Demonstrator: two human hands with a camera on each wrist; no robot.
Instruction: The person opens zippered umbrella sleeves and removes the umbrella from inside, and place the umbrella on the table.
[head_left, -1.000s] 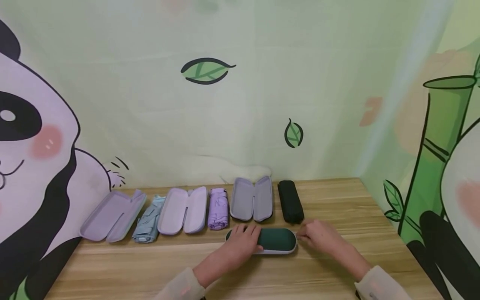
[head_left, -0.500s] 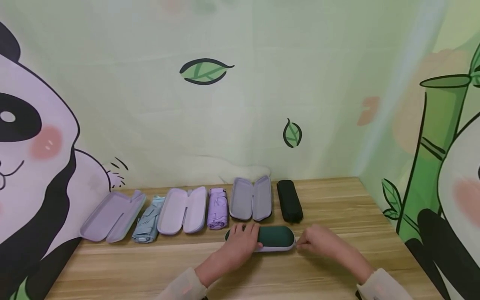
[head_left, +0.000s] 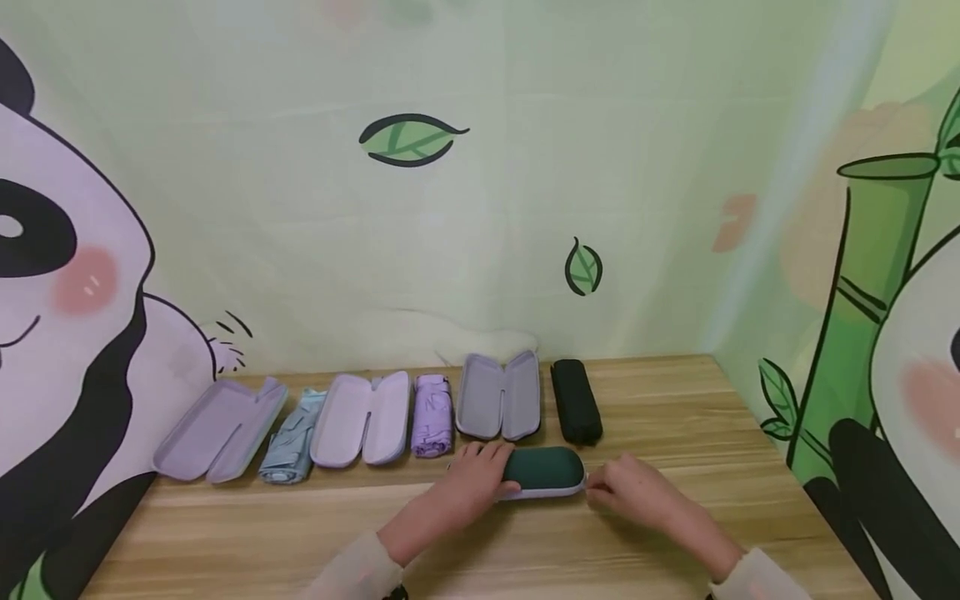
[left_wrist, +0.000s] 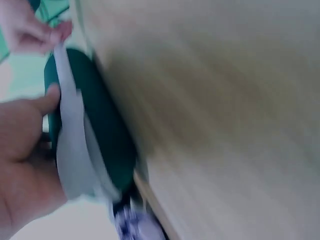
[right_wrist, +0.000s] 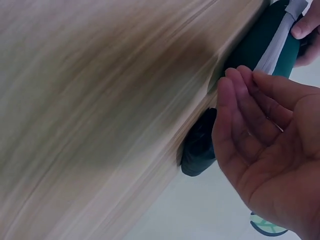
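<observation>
A dark green zip case (head_left: 546, 468) with a pale zipper band (left_wrist: 75, 145) lies crosswise on the table, its lid down. My left hand (head_left: 474, 485) grips its left part, fingers over the top and thumb along the front. At the case's right end, my right hand (head_left: 628, 492) has thumb and fingertips brought together, seemingly pinching the zipper pull, which the fingers hide. In the right wrist view, the right hand (right_wrist: 275, 135) sits right at the end of the pale band.
Behind the case stand open lilac (head_left: 217, 429), pale pink-lilac (head_left: 341, 421) and grey cases (head_left: 482, 400). Among them lie a blue-grey folded umbrella (head_left: 291, 442) and a purple one (head_left: 432, 417). A black oblong bundle (head_left: 576, 402) lies right of the grey case. A printed cloth backdrop rises behind.
The right hand has shifted slightly toward the table's front, staying at the case's right end. The left hand keeps its grip. The whole view has drifted a little.
</observation>
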